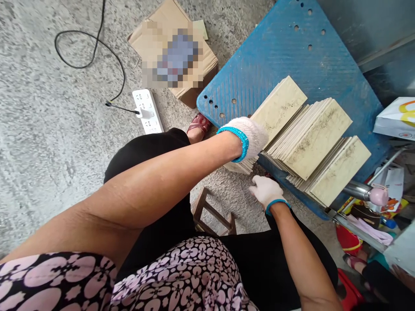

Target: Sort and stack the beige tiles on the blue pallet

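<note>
My left hand (pixel 249 136), in a white knitted glove with a turquoise cuff, lies against the near end of the leftmost stack of thin pale boards (pixel 280 108). Its fingers are hidden, and board edges (pixel 244 166) show below the wrist. My right hand (pixel 266 190), gloved alike, hangs just off the table's near edge with its fingers curled in and nothing visible in them. Two more board stacks stand beside the first: a middle stack (pixel 319 138) and a right stack (pixel 340 170). Dark specks mark their pale top faces.
The stacks rest on a blue ribbed tabletop (pixel 259 65) with holes. At left are a cardboard box (pixel 168 15) and a white power strip (pixel 152 119) with a black cable (pixel 121 69). A wooden stool (pixel 215 214) stands below. A steel flask (pixel 358 190) and bags lie right; another person's foot (pixel 356 261) shows there.
</note>
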Motion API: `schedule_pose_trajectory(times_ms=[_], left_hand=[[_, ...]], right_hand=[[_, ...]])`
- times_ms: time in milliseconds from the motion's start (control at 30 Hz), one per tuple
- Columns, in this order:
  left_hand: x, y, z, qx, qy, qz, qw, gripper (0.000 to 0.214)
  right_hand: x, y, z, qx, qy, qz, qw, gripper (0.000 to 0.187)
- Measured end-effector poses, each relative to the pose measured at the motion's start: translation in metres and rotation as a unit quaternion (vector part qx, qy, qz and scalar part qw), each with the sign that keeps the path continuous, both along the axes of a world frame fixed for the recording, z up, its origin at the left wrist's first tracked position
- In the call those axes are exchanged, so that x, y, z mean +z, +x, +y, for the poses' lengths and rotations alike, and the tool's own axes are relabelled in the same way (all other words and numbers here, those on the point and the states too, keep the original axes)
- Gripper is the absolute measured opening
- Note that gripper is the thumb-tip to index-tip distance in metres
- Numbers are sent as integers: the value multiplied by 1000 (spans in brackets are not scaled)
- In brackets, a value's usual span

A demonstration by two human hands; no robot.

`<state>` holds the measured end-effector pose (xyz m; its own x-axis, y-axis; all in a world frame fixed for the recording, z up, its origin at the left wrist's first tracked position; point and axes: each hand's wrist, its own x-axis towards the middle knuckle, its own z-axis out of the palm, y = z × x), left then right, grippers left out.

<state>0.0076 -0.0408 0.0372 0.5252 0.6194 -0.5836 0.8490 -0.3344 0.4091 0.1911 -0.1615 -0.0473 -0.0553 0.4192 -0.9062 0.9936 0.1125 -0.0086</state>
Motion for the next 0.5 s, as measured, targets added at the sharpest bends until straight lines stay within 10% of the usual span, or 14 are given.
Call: schedule_pose_trajectory(times_ms=[233, 500], left_hand=[[3, -1, 1, -36, 10, 9, 999, 37], [2, -3, 0, -49, 17, 32, 998, 35]], right_hand=[[-39, -7, -18, 21, -7, 18, 1000, 30], [-70, 5, -10, -261, 63, 129, 955, 40]])
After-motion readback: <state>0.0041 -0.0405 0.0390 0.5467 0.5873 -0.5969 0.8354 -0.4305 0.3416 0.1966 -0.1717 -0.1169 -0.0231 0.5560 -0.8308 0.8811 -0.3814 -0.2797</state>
